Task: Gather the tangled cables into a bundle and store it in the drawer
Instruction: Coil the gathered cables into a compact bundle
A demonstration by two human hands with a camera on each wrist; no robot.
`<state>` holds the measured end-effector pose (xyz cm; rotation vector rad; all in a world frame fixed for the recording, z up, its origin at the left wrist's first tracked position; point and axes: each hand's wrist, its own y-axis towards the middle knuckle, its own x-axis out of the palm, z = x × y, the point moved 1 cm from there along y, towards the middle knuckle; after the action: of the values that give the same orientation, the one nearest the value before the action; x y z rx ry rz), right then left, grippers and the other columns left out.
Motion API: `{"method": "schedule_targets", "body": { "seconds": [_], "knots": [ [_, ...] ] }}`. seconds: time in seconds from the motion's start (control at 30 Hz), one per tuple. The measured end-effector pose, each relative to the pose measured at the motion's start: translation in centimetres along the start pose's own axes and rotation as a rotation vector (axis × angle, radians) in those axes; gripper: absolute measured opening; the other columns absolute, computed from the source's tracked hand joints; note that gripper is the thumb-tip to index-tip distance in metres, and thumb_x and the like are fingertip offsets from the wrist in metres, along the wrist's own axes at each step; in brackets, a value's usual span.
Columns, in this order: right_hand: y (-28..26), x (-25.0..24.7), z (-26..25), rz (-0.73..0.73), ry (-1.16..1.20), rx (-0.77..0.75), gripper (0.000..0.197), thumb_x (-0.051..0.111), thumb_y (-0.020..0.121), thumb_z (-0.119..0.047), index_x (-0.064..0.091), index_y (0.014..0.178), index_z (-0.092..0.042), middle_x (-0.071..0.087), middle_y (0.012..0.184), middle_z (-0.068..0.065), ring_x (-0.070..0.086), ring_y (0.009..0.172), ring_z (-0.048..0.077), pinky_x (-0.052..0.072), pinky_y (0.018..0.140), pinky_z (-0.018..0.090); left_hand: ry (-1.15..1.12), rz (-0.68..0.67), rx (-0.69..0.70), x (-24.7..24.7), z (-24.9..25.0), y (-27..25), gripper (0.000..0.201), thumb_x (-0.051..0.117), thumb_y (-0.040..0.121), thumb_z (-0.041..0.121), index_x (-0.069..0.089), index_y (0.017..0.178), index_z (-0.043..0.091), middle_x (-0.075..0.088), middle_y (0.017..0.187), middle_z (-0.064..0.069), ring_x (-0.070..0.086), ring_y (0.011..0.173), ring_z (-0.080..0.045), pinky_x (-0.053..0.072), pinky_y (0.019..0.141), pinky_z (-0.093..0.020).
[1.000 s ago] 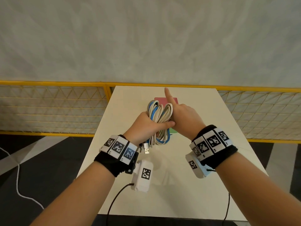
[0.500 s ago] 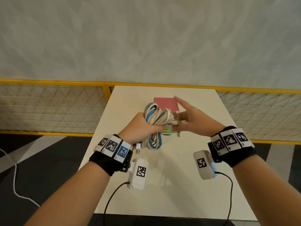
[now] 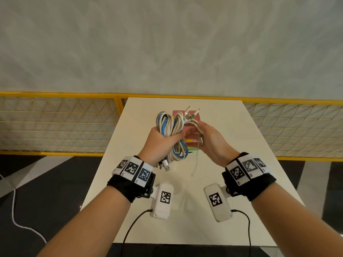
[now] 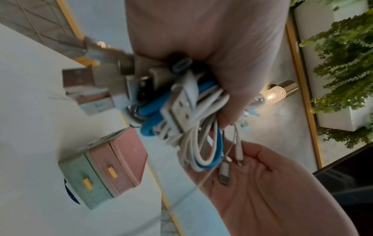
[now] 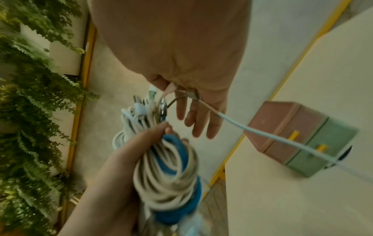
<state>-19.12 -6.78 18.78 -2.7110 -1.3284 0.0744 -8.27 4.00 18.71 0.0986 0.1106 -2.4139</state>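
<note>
A coiled bundle of white and blue cables (image 3: 171,127) (image 4: 193,127) (image 5: 167,172) is held upright above the table. My left hand (image 3: 163,140) (image 5: 125,167) grips it round the middle. Beside the bundle, my right hand (image 3: 207,140) (image 4: 262,183) pinches loose cable ends; their connectors (image 3: 191,113) stick up past the coil. One thin white cable (image 3: 196,164) (image 5: 262,132) hangs from that hand. The small pink and green drawer unit (image 3: 189,132) (image 4: 105,172) (image 5: 298,135) stands on the table behind the hands, with both drawers shut.
The white table (image 3: 185,210) runs from me to a yellow mesh railing (image 3: 55,94) at its far edge. USB plugs (image 3: 166,166) dangle under the left hand. Green plants (image 5: 30,95) line a wall off to the side.
My right hand left the bundle's side, swung right with the palm turned up, and now pinches the loose ends by the coil's top. The left hand keeps its grip.
</note>
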Motion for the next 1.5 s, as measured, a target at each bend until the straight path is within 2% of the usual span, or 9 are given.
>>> {"method": "schedule_targets", "body": {
  "seconds": [0.13, 0.3, 0.43, 0.73, 0.87, 0.97, 1.07, 1.3, 1.5],
  "knots": [
    [-0.1, 1.2, -0.2, 0.038, 0.203, -0.013, 0.040, 0.026, 0.101, -0.019, 0.064, 0.108, -0.011, 0.069, 0.106, 0.011, 0.065, 0.095, 0.020, 0.052, 0.087, 0.035, -0.049, -0.024, 0.065, 0.6, 0.6, -0.2, 0.012, 0.079, 0.081, 0.017, 0.072, 0.091, 0.019, 0.075, 0.084, 0.002, 0.072, 0.078, -0.006, 0.056, 0.070, -0.016],
    [-0.1, 2.3, -0.3, -0.060, 0.245, -0.041, 0.042, 0.027, 0.100, -0.019, 0.058, 0.119, 0.001, 0.061, 0.122, 0.023, 0.061, 0.107, 0.029, 0.052, 0.086, 0.035, -0.054, -0.023, 0.116, 0.9, 0.9, -0.3, 0.024, 0.084, 0.073, 0.015, 0.072, 0.095, 0.016, 0.076, 0.088, -0.003, 0.073, 0.085, -0.010, 0.058, 0.075, -0.021],
    [-0.2, 2.1, -0.7, -0.133, 0.255, -0.039, 0.037, 0.031, 0.098, -0.014, 0.056, 0.119, 0.003, 0.065, 0.109, 0.015, 0.066, 0.089, 0.016, 0.053, 0.071, 0.025, -0.002, 0.010, 0.113, 0.9, 0.8, -0.2, 0.021, 0.082, 0.074, 0.008, 0.071, 0.089, 0.019, 0.074, 0.082, -0.001, 0.072, 0.076, -0.006, 0.057, 0.069, -0.019],
    [-1.4, 2.1, -2.2, -0.220, 0.186, -0.105, 0.040, 0.029, 0.092, -0.005, 0.060, 0.116, -0.015, 0.066, 0.100, -0.002, 0.062, 0.082, 0.004, 0.052, 0.071, 0.021, -0.028, 0.084, 0.063, 1.1, 1.4, -0.2, 0.012, 0.076, 0.078, 0.005, 0.068, 0.078, 0.014, 0.072, 0.081, -0.012, 0.071, 0.077, -0.019, 0.060, 0.073, -0.032],
    [-1.7, 0.5, -1.4, -0.110, -0.245, -0.159, 0.040, 0.031, 0.098, -0.019, 0.058, 0.126, -0.024, 0.063, 0.118, -0.007, 0.059, 0.105, 0.000, 0.047, 0.095, 0.031, -0.131, 0.131, 0.050, 0.2, 2.0, -0.2, 0.005, 0.074, 0.078, 0.003, 0.070, 0.082, 0.004, 0.070, 0.078, -0.014, 0.067, 0.070, -0.018, 0.058, 0.069, -0.032],
    [-2.0, -0.5, 0.7, 0.056, -0.653, -0.139, 0.040, 0.029, 0.102, -0.031, 0.066, 0.111, -0.018, 0.066, 0.085, -0.004, 0.059, 0.068, -0.001, 0.050, 0.069, 0.024, -0.207, 0.178, 0.037, -0.5, 2.6, -0.1, 0.014, 0.073, 0.080, 0.005, 0.064, 0.073, 0.013, 0.065, 0.073, -0.009, 0.065, 0.064, -0.018, 0.055, 0.060, -0.026],
    [-2.3, 0.3, 2.0, -0.016, -0.510, 0.133, 0.050, 0.027, 0.100, -0.046, 0.062, 0.109, -0.011, 0.061, 0.067, 0.008, 0.060, 0.049, 0.018, 0.058, 0.059, 0.034, -0.243, 0.162, 0.049, -0.6, 2.9, 0.0, 0.009, 0.073, 0.081, 0.006, 0.066, 0.078, 0.010, 0.066, 0.074, -0.010, 0.066, 0.063, -0.019, 0.056, 0.060, -0.028],
    [-1.5, 0.6, 1.6, 0.137, -0.055, -0.032, 0.018, 0.065, 0.086, -0.005, 0.069, 0.103, 0.002, 0.070, 0.101, 0.024, 0.069, 0.085, 0.028, 0.059, 0.081, 0.034, -0.228, 0.026, 0.015, -0.2, 2.5, -0.8, 0.006, 0.074, 0.082, 0.007, 0.070, 0.079, 0.010, 0.069, 0.065, -0.003, 0.068, 0.058, -0.014, 0.056, 0.059, -0.025],
    [-1.8, 0.9, 0.1, 0.224, -0.039, -0.220, 0.057, 0.066, 0.077, 0.012, 0.052, 0.129, -0.009, 0.067, 0.109, 0.002, 0.069, 0.089, 0.015, 0.059, 0.079, 0.034, -0.172, 0.033, -0.052, -0.3, 1.3, -0.9, 0.018, 0.081, 0.077, 0.015, 0.074, 0.092, 0.006, 0.074, 0.083, -0.010, 0.073, 0.075, -0.022, 0.060, 0.073, -0.034]
  ]
}}
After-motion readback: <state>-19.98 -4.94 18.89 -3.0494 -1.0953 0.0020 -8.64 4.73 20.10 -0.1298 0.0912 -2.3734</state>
